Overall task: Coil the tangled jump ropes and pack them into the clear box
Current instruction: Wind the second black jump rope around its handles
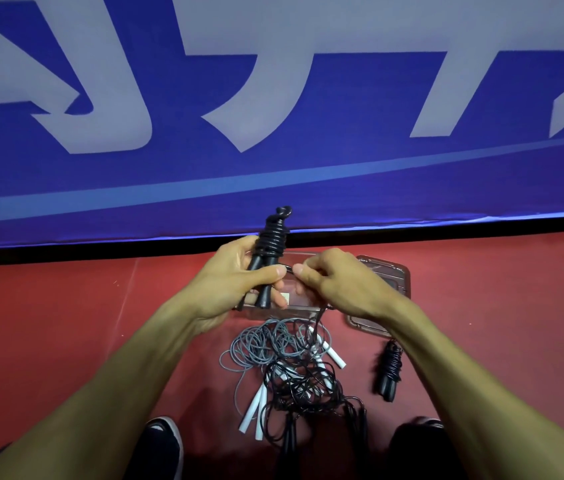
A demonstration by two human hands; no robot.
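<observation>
1. We saw the left hand (239,284) wrapped around the two handles of a black jump rope (271,249), its cord wound tightly round the upper part of the handles and ending in a knotted loop at the top.
2. The right hand (336,284) pinched the loose end of that cord between thumb and forefinger, just beside the left thumb; a dark strand hung from it down toward the floor.
3. Both hands were held above the clear box (299,304), which sat on the red floor (66,323) close to the blue banner (273,98).
4. To the box's right lay what seemed to be its clear lid (396,271), though the right forearm covered much of it.
5. Nearer to us, a tangled pile (291,368) of grey and black cords with white handles was spread on the floor in front of the box.
6. A second coiled black rope (389,372) lay on the floor to the right of the pile, apart from it and outside the box.
7. Two dark shoes (163,445) showed at the bottom edge.
</observation>
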